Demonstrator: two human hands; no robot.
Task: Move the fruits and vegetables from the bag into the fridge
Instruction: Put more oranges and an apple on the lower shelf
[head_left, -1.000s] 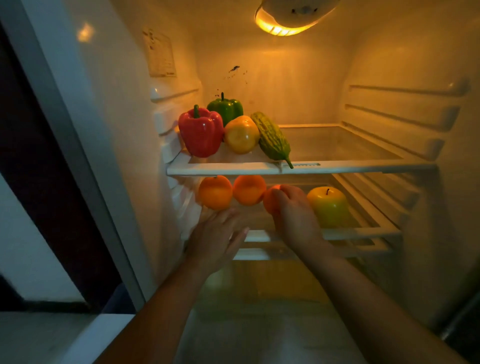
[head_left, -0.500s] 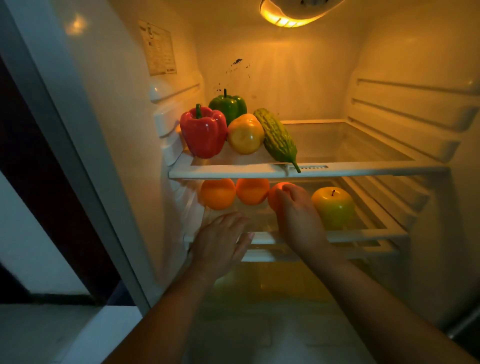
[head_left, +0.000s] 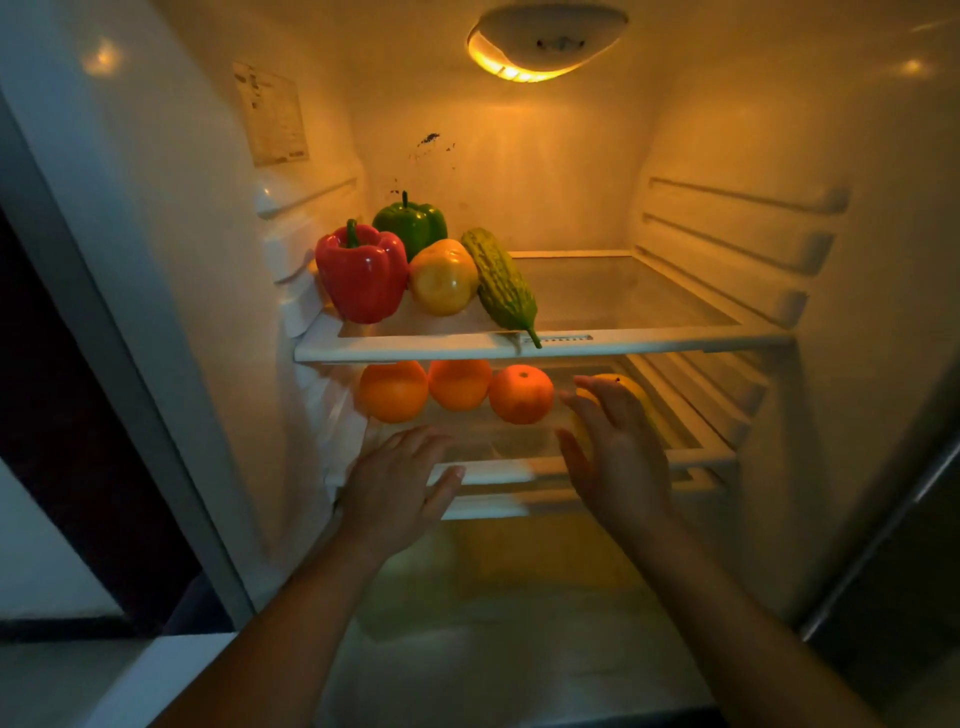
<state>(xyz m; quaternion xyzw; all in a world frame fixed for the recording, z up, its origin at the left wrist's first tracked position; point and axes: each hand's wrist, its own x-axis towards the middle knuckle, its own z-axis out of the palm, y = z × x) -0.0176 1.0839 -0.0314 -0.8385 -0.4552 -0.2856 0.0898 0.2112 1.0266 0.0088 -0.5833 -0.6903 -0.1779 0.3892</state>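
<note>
On the fridge's upper glass shelf (head_left: 623, 340) stand a red pepper (head_left: 362, 273), a green pepper (head_left: 413, 223), a yellow pepper (head_left: 442, 278) and a bitter gourd (head_left: 501, 283). Three oranges sit in a row on the lower shelf (head_left: 696, 454): one at the left (head_left: 393, 389), one in the middle (head_left: 460, 383), one at the right (head_left: 521, 393). A yellow-green apple (head_left: 636, 387) lies right of them, mostly hidden behind my right hand (head_left: 613, 449), which is open with spread fingers and holds nothing. My left hand (head_left: 397, 486) hovers open at the lower shelf's front edge.
The fridge's left wall (head_left: 208, 260) carries a label, and the right wall (head_left: 737, 244) has ribbed shelf rails. A lamp (head_left: 540, 49) glows at the top. The right half of the upper shelf is bare. Below the lower shelf lies a dim drawer cover (head_left: 519, 571).
My right hand has let go of the right orange and moved right, in front of the apple, fingers spread. The orange stays on the lower shelf. My left hand stays low at the shelf edge.
</note>
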